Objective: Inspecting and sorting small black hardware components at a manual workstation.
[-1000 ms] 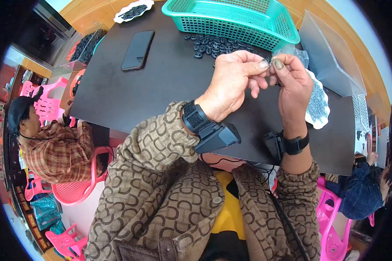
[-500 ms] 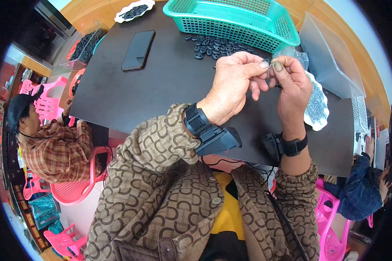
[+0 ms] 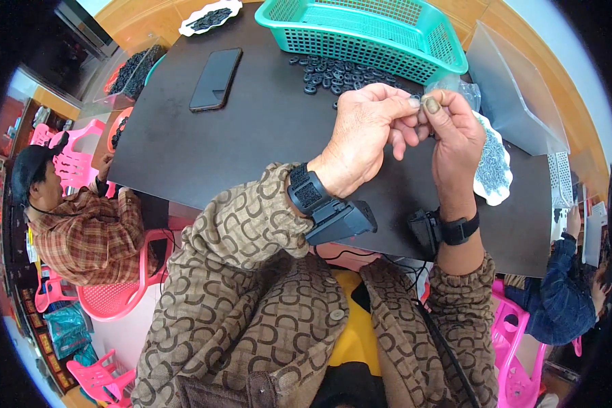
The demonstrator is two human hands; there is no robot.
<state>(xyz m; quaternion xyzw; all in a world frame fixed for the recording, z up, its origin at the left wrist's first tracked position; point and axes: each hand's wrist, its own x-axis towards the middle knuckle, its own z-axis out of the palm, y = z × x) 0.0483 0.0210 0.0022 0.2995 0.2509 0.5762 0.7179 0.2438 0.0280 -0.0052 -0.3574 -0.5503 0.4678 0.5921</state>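
Note:
My left hand point(image 3: 367, 132) and my right hand point(image 3: 455, 132) meet above the black table point(image 3: 204, 149), fingertips pinched together on a small part point(image 3: 417, 102) that is mostly hidden by the fingers. Just beyond the hands lies a scatter of small black rings point(image 3: 330, 73) in front of a teal plastic basket point(image 3: 374, 30). Under my right hand sits a white tray of small dark parts point(image 3: 493, 166). Both wrists carry black strapped devices.
A black phone point(image 3: 215, 78) lies on the table's left part. A clear plastic bag point(image 3: 459, 92) and a grey container point(image 3: 517, 102) stand at the right. Another white tray point(image 3: 211, 17) sits far back. People sit on pink chairs at left point(image 3: 81, 217) and right point(image 3: 564, 292).
Both hands stay pinched together in nearly the same spot; the fingers have shifted only slightly.

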